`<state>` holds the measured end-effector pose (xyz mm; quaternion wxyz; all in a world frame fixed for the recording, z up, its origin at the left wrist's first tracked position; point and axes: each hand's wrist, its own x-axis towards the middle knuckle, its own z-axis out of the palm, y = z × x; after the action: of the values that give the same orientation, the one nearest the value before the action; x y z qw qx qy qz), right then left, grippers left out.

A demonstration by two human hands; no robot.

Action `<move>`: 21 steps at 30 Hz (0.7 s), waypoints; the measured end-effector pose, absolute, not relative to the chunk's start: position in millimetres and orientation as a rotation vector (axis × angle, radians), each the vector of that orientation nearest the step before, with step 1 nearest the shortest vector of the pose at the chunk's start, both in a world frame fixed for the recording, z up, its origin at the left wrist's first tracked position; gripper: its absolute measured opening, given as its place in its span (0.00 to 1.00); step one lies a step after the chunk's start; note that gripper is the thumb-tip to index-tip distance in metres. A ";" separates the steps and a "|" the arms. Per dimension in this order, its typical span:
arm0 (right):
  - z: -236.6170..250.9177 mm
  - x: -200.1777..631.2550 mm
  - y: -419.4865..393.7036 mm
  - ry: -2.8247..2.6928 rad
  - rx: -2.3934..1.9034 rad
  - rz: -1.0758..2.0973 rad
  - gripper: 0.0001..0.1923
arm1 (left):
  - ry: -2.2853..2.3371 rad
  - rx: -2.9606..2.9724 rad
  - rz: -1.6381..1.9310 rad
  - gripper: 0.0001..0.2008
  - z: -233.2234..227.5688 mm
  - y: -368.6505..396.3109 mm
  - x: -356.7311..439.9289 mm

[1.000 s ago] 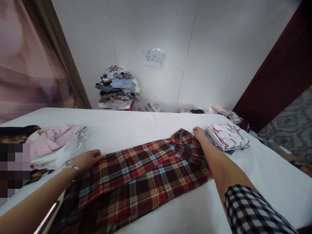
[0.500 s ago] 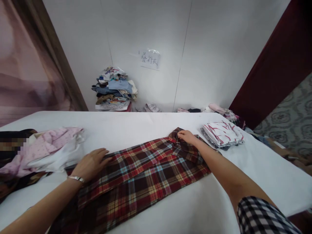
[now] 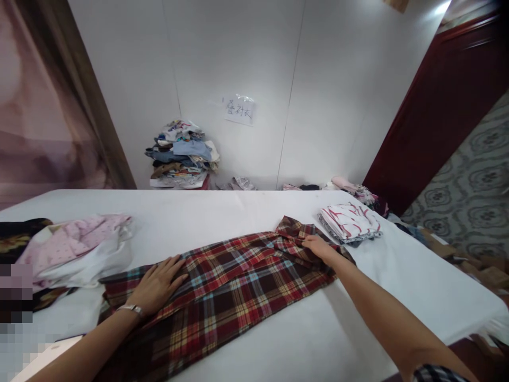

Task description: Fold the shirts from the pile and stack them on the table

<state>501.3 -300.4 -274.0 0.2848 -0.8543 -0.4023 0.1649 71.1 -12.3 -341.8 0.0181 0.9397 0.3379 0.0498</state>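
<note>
A red, brown and yellow plaid shirt [image 3: 238,289] lies stretched across the table, folded lengthwise into a long strip. On its left part my left hand [image 3: 161,284] rests flat, fingers spread over the cloth. Near the collar end, at the right, my right hand [image 3: 318,248] has its fingers closed on a bunched fold of the shirt. The fabric there is crumpled, and the fingertips are partly hidden in it.
Folded shirts [image 3: 352,222] with a red-and-white one on top lie at the right. Loose pink and white garments [image 3: 79,246] sit at the left. Behind the white table [image 3: 254,209] a tall clothes stack [image 3: 183,154] stands by the wall, below a paper sign [image 3: 239,110].
My right hand has moved from the collar's upper edge down onto the cloth beside it. My left hand now lies flatter on the shirt. The view has shifted slightly.
</note>
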 end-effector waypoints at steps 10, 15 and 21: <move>-236.7 470.7 -209.4 -1.614 -2.468 0.124 0.15 | 1.078 2.950 0.015 0.29 -327.6 -25.1 75.3; -238.4 481.0 -162.9 -1.486 -2.564 0.297 0.08 | 1.082 2.921 0.123 0.28 -331.5 -26.2 73.8; -212.7 556.9 -179.9 -1.021 -2.428 0.377 0.05 | 1.057 2.891 0.220 0.29 -341.4 -21.0 72.8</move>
<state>556.9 -179.9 -212.7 0.2381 -0.8863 -0.3727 0.1376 72.8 -21.0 -341.4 0.0275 0.9364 0.3425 0.0713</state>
